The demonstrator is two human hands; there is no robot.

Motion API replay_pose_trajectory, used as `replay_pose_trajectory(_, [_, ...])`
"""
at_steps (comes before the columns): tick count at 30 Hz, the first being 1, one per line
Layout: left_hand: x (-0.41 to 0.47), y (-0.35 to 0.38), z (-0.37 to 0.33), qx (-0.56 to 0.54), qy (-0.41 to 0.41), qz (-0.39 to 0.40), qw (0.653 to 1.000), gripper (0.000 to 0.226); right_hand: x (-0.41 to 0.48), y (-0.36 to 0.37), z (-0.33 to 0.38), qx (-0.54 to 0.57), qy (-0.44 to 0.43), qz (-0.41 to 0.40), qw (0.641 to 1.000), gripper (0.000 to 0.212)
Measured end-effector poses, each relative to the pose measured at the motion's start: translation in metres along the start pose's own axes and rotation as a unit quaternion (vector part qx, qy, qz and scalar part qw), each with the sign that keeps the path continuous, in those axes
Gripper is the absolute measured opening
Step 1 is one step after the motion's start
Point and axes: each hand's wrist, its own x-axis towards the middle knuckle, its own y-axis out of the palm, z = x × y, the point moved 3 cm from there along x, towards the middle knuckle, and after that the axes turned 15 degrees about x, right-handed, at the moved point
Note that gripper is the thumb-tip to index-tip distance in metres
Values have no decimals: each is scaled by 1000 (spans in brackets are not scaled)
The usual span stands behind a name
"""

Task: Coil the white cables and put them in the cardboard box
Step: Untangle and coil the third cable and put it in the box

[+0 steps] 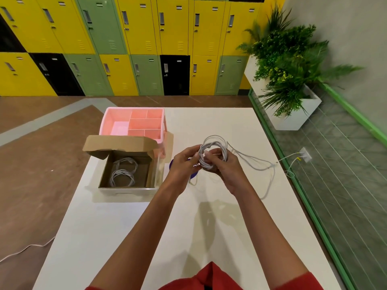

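A white cable is wound into a coil held above the white table. My left hand grips the coil's left side. My right hand grips its right side, thumb over the loops. The cable's loose tail trails to the right over the table and curves back toward me. The open cardboard box stands at the table's left edge with its lid flap raised. Two coiled white cables lie inside it.
A pink divided organiser stands behind the box. A purple object lies partly hidden under my left hand. Lockers line the far wall, a planter stands at the right, and a green-framed glass partition runs along the table's right side.
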Motion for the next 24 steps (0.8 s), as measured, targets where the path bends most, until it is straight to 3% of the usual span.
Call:
replay_pose_trajectory(4, [3, -8, 12, 20, -3, -22, 1000, 24, 0, -1, 1, -51, 30, -17, 998, 34])
replay_pose_trajectory(8, [3, -22, 25, 49, -4, -30, 998, 24, 5, -5, -7, -115, 32, -38, 992, 24])
replay_pose_trajectory(16, [-13, -73, 62, 44, -67, -41, 996, 25, 10, 22, -59, -169, 110, 9, 979, 24])
replay_pose_trajectory(24, [-24, -148, 83, 54, -123, -115, 984, 26, 26, 76, -112, -176, 76, -44, 981, 14])
